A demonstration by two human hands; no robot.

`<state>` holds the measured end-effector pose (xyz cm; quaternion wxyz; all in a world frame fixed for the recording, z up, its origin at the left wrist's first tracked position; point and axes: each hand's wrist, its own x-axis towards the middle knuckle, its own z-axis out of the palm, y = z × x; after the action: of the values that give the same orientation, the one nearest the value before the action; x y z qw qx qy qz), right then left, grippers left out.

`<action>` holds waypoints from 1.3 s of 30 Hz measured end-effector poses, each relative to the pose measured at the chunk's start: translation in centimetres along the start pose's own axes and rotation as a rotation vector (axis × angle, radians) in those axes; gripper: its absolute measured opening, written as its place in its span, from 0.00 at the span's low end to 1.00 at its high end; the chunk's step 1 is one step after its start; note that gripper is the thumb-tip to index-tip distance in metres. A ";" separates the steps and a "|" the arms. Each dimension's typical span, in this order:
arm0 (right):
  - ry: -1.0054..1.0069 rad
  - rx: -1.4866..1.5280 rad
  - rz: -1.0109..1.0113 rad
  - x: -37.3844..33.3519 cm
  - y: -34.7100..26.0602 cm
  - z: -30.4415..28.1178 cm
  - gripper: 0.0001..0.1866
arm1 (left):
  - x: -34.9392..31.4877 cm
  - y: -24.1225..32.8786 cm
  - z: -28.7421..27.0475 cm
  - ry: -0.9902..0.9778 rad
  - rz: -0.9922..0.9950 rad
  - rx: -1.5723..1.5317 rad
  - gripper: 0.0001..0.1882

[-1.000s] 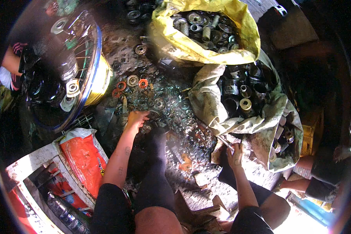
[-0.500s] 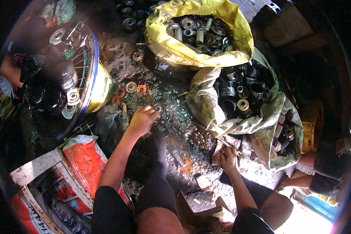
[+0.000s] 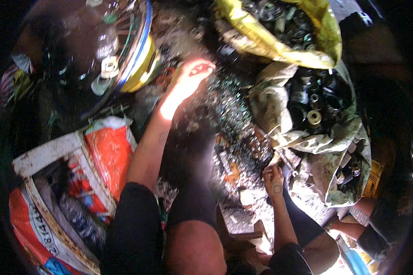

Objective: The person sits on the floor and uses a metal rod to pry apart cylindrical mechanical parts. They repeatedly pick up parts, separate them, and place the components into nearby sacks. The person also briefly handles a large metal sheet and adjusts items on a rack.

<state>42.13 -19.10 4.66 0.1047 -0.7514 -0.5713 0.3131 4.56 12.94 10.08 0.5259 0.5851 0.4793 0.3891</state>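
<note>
My left hand (image 3: 192, 78) reaches far forward over the littered ground, glaring bright in a patch of light. Its fingers look bent, but glare and blur hide whether anything is between them. Close by on its left lie blurred orange rings (image 3: 165, 78). My right hand (image 3: 274, 178) is nearer to me, beside my right knee, with its fingers curled in. What it holds, if anything, is hidden. A slim metal tool, perhaps a wrench (image 3: 287, 161), lies just past it. To that hand's left is a broken orange piece (image 3: 232, 172) among dark, shiny scraps.
A yellow sack (image 3: 266, 41) of metal parts stands far right, with a dirty pale sack (image 3: 273, 94) of black canisters nearer and a smaller sack (image 3: 326, 181) beside it. A blue-rimmed basket (image 3: 144, 64) is at left, above a rusty white frame (image 3: 50, 153) and red bags (image 3: 108, 151). Another person's arm (image 3: 346, 227) shows at right.
The whole view has shifted, so the sacks sit farther right and higher. My left hand has moved away from the metal disc and farther forward. The right hand stays near the metal tool.
</note>
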 end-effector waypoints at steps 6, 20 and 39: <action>-0.054 0.032 0.042 -1.3 0.5 0.9 0.17 | -5.2 -6.6 -0.8 -0.696 -0.299 0.765 0.18; 0.149 0.215 0.150 -2.5 -0.7 0.2 0.15 | -6.9 -6.3 5.4 -0.451 0.192 1.019 0.24; 0.281 0.681 -0.652 -11.7 -20.5 -24.6 0.55 | -21.0 38.4 14.8 -0.476 0.664 0.718 0.18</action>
<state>38.64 -18.33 38.54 0.5130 -0.4916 -0.6222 0.3286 19.57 -10.54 46.96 0.2359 0.9198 0.2391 0.2031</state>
